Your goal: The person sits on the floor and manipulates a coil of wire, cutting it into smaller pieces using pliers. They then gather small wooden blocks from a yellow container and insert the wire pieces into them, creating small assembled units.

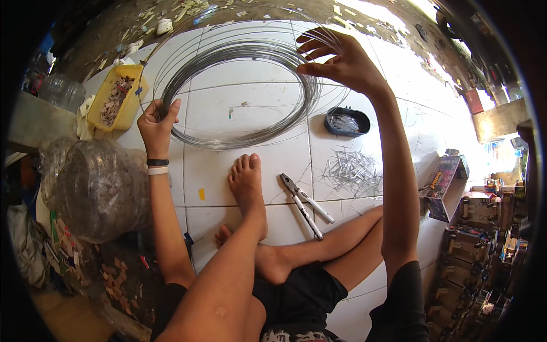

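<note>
A large coil of thin grey metal wire (pixel 310 85) is held tilted above the white tiles, with several loose loops springing away from the bundle. My left hand (pixel 155 126) closes on the coil's left side, thumb pressed against the strands. At the upper right, my right hand (pixel 336 60) has its fingers stretched and thumb apart; loose strands run across it beside the bundle. Pliers (pixel 301 199) with white-wrapped handles lie on the floor beyond my crossed leg. Right of them are a pile of short cut wire pieces (pixel 353 170) and a dark blue tub (pixel 347 130) holding more pieces.
To the left stand a yellow container (pixel 135 77) with brown scraps and big clear plastic bags (pixel 102 191). An open printed carton (pixel 446 185) sits at the right, near rows of small wooden models (pixel 461 285). My bare foot (pixel 246 182) rests below the coil.
</note>
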Available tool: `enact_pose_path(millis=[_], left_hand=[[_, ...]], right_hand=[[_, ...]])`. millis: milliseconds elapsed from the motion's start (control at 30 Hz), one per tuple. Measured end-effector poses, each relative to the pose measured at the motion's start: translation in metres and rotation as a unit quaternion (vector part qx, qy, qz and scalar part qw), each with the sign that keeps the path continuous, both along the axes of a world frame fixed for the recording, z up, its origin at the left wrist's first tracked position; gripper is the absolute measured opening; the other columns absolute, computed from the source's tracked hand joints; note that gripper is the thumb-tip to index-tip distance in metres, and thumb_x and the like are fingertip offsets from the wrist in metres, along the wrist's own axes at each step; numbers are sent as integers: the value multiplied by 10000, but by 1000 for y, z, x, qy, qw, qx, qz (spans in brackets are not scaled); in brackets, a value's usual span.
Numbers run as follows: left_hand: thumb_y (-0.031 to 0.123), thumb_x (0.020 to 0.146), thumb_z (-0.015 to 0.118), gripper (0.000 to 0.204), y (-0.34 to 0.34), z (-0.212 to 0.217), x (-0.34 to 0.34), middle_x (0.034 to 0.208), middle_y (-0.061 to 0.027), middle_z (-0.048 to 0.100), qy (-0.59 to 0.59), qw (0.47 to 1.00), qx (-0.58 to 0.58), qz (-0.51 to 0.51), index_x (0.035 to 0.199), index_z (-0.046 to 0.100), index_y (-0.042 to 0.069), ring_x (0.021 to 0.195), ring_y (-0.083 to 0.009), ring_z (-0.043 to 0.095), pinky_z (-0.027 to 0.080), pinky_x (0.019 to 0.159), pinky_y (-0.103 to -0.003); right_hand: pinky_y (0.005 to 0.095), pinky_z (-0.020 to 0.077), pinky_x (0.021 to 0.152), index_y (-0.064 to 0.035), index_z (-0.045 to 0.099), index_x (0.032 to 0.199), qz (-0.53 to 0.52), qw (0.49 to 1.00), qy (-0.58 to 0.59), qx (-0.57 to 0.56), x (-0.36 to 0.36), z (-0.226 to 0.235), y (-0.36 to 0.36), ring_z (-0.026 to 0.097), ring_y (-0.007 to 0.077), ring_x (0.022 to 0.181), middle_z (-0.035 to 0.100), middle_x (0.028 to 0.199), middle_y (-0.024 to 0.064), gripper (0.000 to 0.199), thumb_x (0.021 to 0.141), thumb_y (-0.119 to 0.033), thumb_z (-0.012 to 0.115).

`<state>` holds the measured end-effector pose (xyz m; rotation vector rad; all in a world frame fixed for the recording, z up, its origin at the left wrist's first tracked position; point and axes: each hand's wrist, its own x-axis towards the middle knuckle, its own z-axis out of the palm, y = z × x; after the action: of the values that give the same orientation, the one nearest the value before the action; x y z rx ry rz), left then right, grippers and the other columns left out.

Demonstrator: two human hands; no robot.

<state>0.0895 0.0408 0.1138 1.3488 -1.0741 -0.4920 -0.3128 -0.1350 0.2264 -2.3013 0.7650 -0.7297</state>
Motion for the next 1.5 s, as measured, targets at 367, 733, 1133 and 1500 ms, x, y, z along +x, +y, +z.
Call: enact_pose_path(millis=[367, 733, 1133, 1500], left_hand=[[171, 1015, 739, 465, 9, 7, -7, 546, 73, 368, 108, 989, -89, -49, 653, 448, 151, 489, -44, 272, 198, 511, -286], [265, 1069, 583, 463, 15, 95, -19, 529, 53, 252, 232, 917, -281, -164, 686, 338, 178, 456, -103, 229, 301, 567, -295], [300, 1134, 538, 490, 31, 106, -37, 575, 45, 288, 323, 900, -263, -124, 700, 336, 193, 518, -100, 230, 323, 708, -322], [275, 1074, 691, 443, 6, 51, -48, 618, -10, 518, 213, 966, -144, -1, 718, 464, 141, 568, -138, 481, 433, 634, -296]], right_hand=[[592, 470, 1208, -94, 493, 1607, -4, 1000, 0, -15, -16, -4, -1, 546, 376, 1470, 575, 1582, 182, 1015, 785, -447, 975], [470, 565, 1066, -14, 455, 1580, -102, 962, -253, -13, 18, 66, 20, 594, 332, 1360, 606, 1452, 227, 938, 861, -363, 946], [448, 602, 1032, -85, 730, 1214, 42, 993, -69, 89, -27, 57, 9, 812, 255, 1013, 790, 1032, 84, 456, 951, -444, 829], [278, 331, 501, -153, 562, 865, 12, 948, -244, 207, -10, 60, 29, 334, 46, 482, 315, 595, -97, 330, 1121, -344, 644]])
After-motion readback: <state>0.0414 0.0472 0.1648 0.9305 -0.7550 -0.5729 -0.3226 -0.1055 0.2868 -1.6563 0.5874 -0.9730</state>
